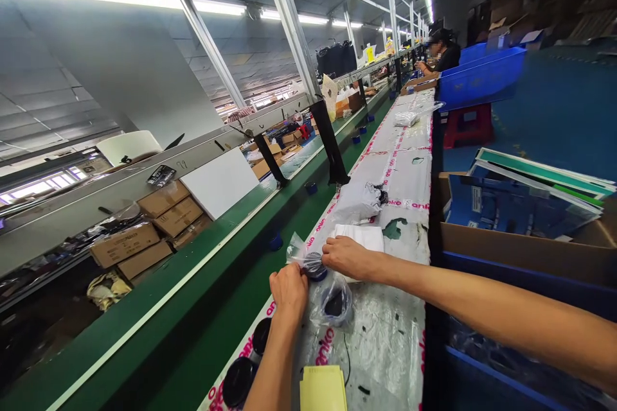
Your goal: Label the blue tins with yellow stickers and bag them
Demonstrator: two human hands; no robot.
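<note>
My left hand [290, 290] and my right hand [346, 258] are on either side of a round dark blue item [315, 266] with clear plastic over its top. The fingers of both hands are closed at the edges of this clear plastic bag [296, 249], one corner of which stands up on the far side. Just nearer to me lies a second round dark item in a clear bag [335, 304]. Beside my left forearm are dark round containers [238, 380], partly hidden by the arm. Under and behind my right hand lies a stack of white bags [369, 237].
A green conveyor belt [193, 311] carrying several small blue items runs along the left. Yellow paper slips [322, 388] lie near me. A carton of flat packages [525, 231] stands at right; farther off are a blue bin [482, 80] and a seated person [446, 54].
</note>
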